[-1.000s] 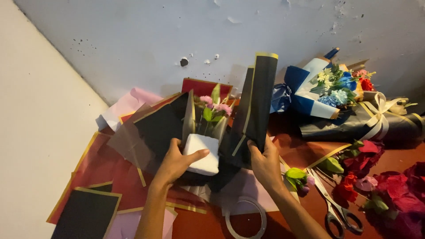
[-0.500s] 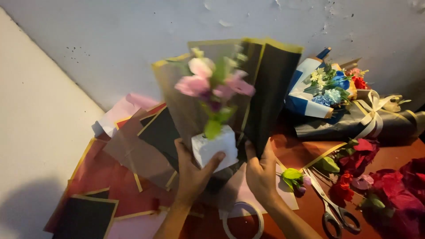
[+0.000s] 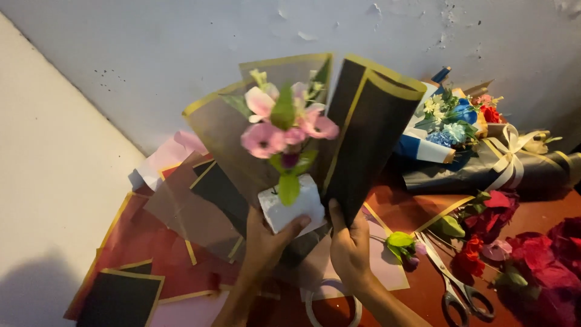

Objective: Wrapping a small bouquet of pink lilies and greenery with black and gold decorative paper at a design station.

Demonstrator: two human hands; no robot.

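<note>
Hands met at the base of one small bouquet [image 3: 284,130] held upright above the counter [image 3: 417,212], its long axis running up and away from them. Left hand [image 3: 269,239] gripped the white foam block [image 3: 292,206] at the stem end; right hand [image 3: 350,245] pinched the lower edge of the black gold-edged wrapping sheet [image 3: 369,133] just beside it. Both were equally near. Counted: two finished bouquets [image 3: 478,145] lying at right, one pair of scissors [image 3: 454,284], one tape roll [image 3: 333,306].

Scissors [image 3: 460,289] right of hands; tape roll [image 3: 333,306] below; bouquet [image 3: 484,145] behind
</note>
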